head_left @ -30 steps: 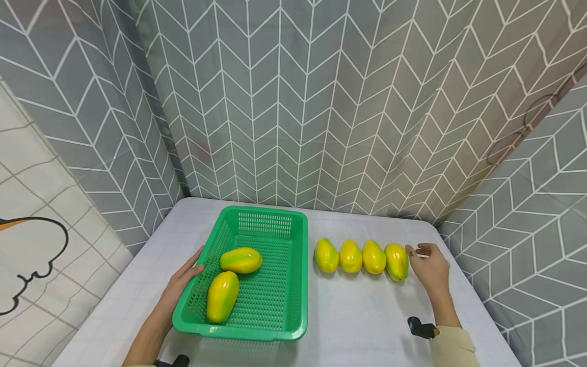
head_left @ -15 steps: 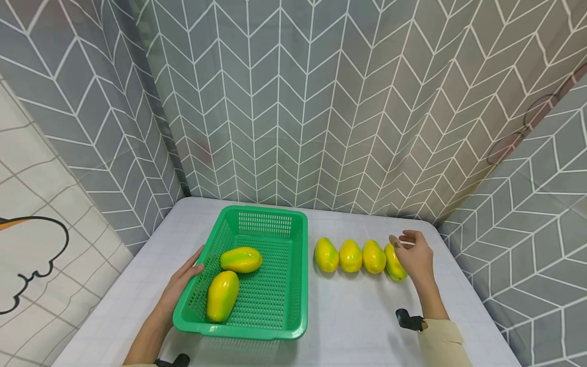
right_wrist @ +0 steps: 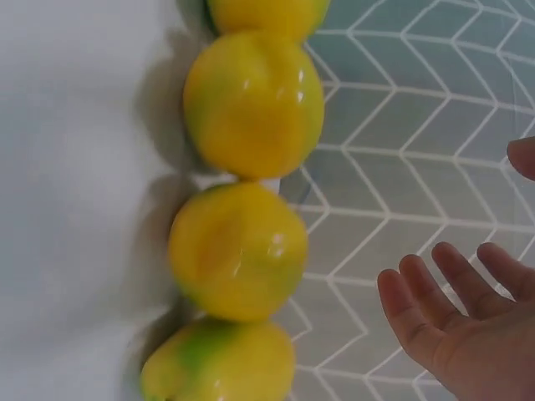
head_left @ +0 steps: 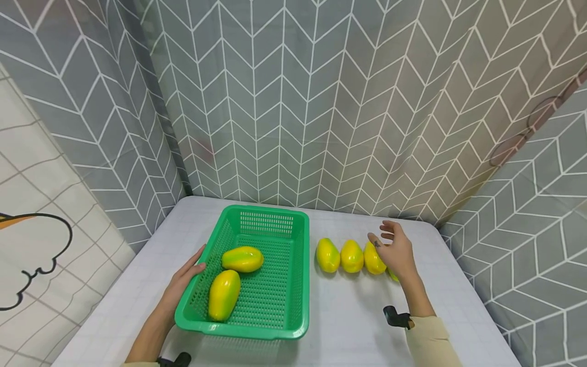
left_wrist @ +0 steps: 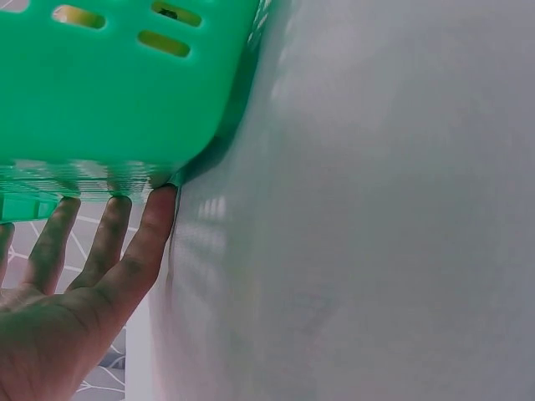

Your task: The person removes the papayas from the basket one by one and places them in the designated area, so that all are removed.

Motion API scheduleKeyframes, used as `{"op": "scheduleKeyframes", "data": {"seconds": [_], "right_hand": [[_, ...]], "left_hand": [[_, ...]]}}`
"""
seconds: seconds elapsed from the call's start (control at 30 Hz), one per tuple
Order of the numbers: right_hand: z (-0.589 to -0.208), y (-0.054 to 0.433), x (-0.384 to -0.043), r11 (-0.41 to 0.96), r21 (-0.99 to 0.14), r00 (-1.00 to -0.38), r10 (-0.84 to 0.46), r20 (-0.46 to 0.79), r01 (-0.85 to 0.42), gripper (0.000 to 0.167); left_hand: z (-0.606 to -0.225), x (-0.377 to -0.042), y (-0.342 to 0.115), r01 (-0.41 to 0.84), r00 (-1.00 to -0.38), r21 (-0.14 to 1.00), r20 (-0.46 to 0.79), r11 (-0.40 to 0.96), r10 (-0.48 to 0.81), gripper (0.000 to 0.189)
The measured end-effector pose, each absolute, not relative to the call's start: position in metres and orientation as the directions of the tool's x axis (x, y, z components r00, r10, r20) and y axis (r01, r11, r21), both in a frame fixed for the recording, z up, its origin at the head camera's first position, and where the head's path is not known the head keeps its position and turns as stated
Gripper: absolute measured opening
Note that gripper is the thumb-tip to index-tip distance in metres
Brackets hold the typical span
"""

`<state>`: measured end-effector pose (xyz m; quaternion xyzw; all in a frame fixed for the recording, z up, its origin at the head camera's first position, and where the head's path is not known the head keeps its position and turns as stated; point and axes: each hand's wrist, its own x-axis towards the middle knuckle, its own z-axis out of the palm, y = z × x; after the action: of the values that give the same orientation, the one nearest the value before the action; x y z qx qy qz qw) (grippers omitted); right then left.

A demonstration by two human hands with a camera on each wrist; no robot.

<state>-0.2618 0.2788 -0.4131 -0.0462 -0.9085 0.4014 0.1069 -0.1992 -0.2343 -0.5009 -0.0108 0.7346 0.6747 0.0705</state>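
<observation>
Left hand (head_left: 181, 279) straight-fingered against basket (head_left: 247, 332); right hand (head_left: 397, 251) loose, empty, near fruit (head_left: 351, 256) right of basket (best cup one fully).

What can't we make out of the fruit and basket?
Head view: most of the rightmost fruit, hidden by the right hand.
Left wrist view: much of the basket, cut off by edges; the fruit inside, hidden by its wall except through slots.
Right wrist view: parts of the top fruit and bottom fruit, cut off by edges.
</observation>
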Motion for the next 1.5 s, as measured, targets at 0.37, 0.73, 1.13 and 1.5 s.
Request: {"op": "scheduleKeyframes", "data": {"seconds": [0.37, 0.73, 1.13, 1.5], "right_hand": [[-0.417, 0.246, -0.267, 0.670, -0.728, -0.981, 0.005, 0.194, -0.141, 0.071], [-0.415, 0.215, -0.268, 0.635, -0.723, -0.959, -0.124, 0.253, -0.273, 0.074], [-0.406, 0.179, -0.270, 0.551, -0.745, -0.926, -0.195, 0.323, -0.376, 0.076], [-0.400, 0.149, -0.272, 0.479, -0.749, -0.889, -0.236, 0.392, -0.457, 0.071]], "left_hand": [[-0.503, -0.200, -0.233, -0.118, -0.989, 0.990, -0.124, 0.074, 0.080, 0.062], [-0.503, -0.199, -0.233, -0.113, -0.990, 0.990, -0.120, 0.088, 0.076, 0.062], [-0.503, -0.199, -0.234, -0.134, -0.988, 0.987, -0.141, 0.093, 0.067, 0.062], [-0.503, -0.199, -0.235, -0.109, -0.990, 0.990, -0.116, 0.085, 0.082, 0.062]]}}
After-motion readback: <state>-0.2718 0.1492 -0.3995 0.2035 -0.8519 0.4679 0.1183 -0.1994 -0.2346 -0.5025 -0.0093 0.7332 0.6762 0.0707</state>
